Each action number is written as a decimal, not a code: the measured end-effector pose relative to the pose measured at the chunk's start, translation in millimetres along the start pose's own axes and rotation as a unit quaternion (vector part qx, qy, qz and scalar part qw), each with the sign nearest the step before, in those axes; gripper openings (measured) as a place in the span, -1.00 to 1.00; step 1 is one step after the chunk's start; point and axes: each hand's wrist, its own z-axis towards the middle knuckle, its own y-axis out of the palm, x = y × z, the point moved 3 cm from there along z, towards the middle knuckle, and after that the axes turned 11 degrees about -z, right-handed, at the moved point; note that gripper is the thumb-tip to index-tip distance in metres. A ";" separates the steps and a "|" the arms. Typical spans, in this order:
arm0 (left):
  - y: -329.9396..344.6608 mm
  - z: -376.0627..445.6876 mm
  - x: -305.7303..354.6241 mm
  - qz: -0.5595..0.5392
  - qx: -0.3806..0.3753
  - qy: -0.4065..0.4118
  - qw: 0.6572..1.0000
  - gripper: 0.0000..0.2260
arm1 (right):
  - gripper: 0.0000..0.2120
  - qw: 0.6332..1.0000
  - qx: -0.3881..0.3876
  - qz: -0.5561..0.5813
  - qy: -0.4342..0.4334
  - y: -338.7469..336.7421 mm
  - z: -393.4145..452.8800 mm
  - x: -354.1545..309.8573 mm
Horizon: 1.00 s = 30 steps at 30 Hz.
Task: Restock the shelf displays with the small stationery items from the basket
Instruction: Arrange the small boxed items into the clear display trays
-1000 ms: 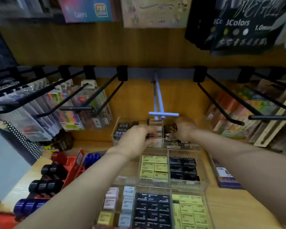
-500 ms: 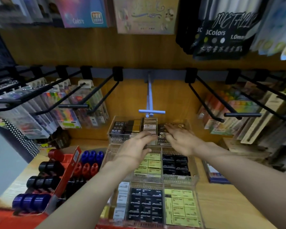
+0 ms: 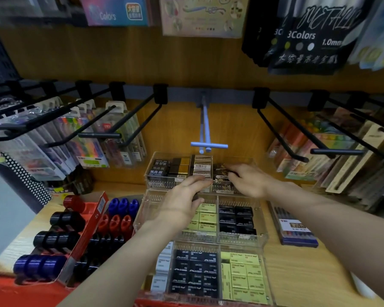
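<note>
Two hands work at the rear clear tray [image 3: 164, 183] of small boxed erasers [image 3: 201, 166] on the wooden shelf [image 3: 297, 269]: right hand [image 3: 245, 179] pinching dark packets, left hand [image 3: 182, 201], now drawn slightly back, gripping a small dark item.

We count three clear trays [image 3: 262, 237] stepped down the wooden shelf [image 3: 302, 269], the rear tray nearest the blue hook [image 3: 205, 138]. Left of the trays we count three blue [image 3: 122, 206] and three red sharpeners [image 3: 115, 223]. Two hands [image 3: 182, 201] reach the rear tray.
</note>
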 end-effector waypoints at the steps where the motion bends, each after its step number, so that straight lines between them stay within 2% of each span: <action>1: 0.4 0.0 0.4 -0.006 0.003 -0.002 1.000 -0.53 | -0.56 1.000 0.003 0.004 -0.004 -0.2 0.7 -0.1; 7: -0.6 -0.7 1.1 -0.020 0.012 -0.014 1.000 -0.54 | -0.54 1.000 -0.006 0.008 -0.017 -6.8 3.9 0.4; 9: -0.7 0.0 2.6 -0.018 0.007 -0.017 1.000 -0.54 | -0.59 1.000 0.023 0.003 0.000 -9.5 -3.4 5.5; 11: -1.1 -0.6 3.6 -0.015 0.008 -0.018 1.000 -0.54 | -0.58 0.997 0.035 -0.074 0.018 -9.3 -13.7 9.2; 13: -1.8 -0.7 4.7 -0.016 0.010 -0.019 1.000 -0.54 | -0.46 0.982 0.008 -0.187 0.027 -4.7 -21.6 12.0; 16: -1.0 -2.8 5.8 -0.016 0.008 -0.021 1.000 -0.55 | -0.33 0.968 -0.006 -0.242 0.060 -0.1 -24.2 11.0; 19: -1.5 -2.7 6.6 -0.018 0.005 -0.019 1.000 -0.54 | -0.28 0.973 0.011 -0.214 0.089 4.2 -20.7 2.9; 22: -1.6 -1.6 6.0 -0.021 0.007 -0.017 1.000 -0.56 | -0.32 0.986 0.032 -0.151 0.068 9.9 -15.6 -5.8; 30: 0.1 -2.8 3.9 -0.033 0.015 0.000 0.999 -0.55 | -0.38 0.990 0.046 -0.129 0.044 12.2 -9.8 -14.0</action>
